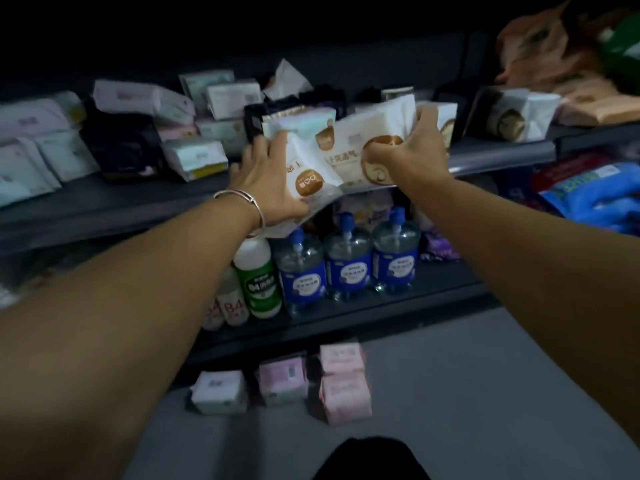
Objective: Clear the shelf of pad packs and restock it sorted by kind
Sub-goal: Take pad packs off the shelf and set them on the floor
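**Both hands on white pad packs at the shelf edge**

Right at the front lip of the shelf (138, 199), two white pad packs with brown round marks are held up side by side. The left hand (266, 181), a thin bangle (242, 199) on its wrist, lies with fingers mostly straight along the side of the left white pack (308, 168), thumb tucked under its lower edge. The right hand (412, 147) has its fingers curled round the right white pack (367, 133), thumb on the printed face and the other fingers over the top right corner. The two packs overlap a little in the middle.

Behind and to the left, the shelf carries a loose jumble of other pad packs (194, 161), white, pale pink, pale green and dark ones, too blurred to count surely. One more white pack with a brown mark (519, 114) stands further right on the same shelf.

On the lower shelf (381, 306) stand three clear bottles with blue labels and blue caps (348, 261), just beside a white bottle with a green label (258, 275) and paler bottles partly hidden behind the left forearm.

On the floor (485, 393) below lie four packs: one whitish (220, 393), one pink (282, 379), and two pink ones stacked (343, 379).

At far right sit blue packages (588, 195) and orange bags (554, 50) above.
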